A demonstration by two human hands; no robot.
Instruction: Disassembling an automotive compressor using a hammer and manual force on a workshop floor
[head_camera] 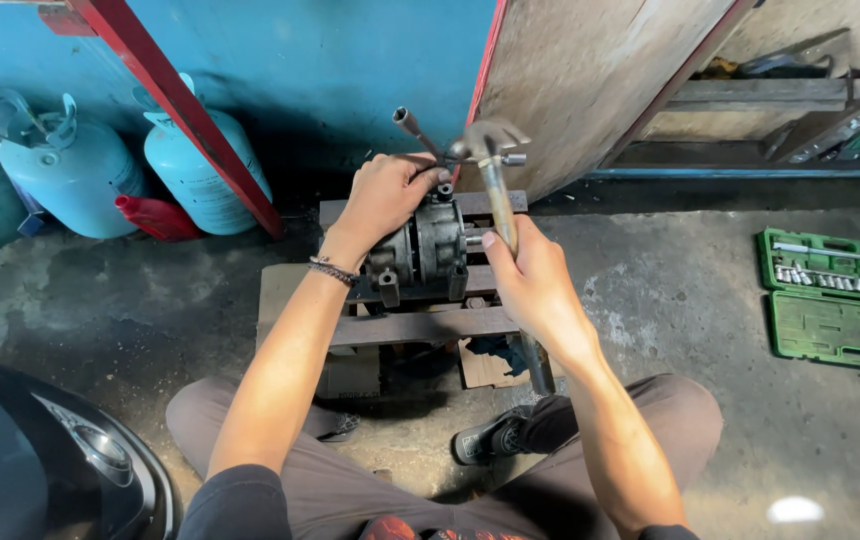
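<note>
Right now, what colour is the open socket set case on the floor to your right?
Green. The socket set case lies open on the concrete, with silver sockets in its upper half; the head view shows it.

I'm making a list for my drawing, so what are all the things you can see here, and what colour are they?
Metal machine part: one, grey, on the wooden stand.
Wooden stand: one, brown, on the concrete floor.
Hammer: one, metal, above the machine part.
Cross wrench: one, grey, sticking up from the part.
Gas cylinders: two or three, pale blue, by the blue wall.
Red container: one, between the cylinders.
Socket set case: one, green, open, far right.
Left hand: on the machine part.
Right hand: gripping the hammer handle.
</note>
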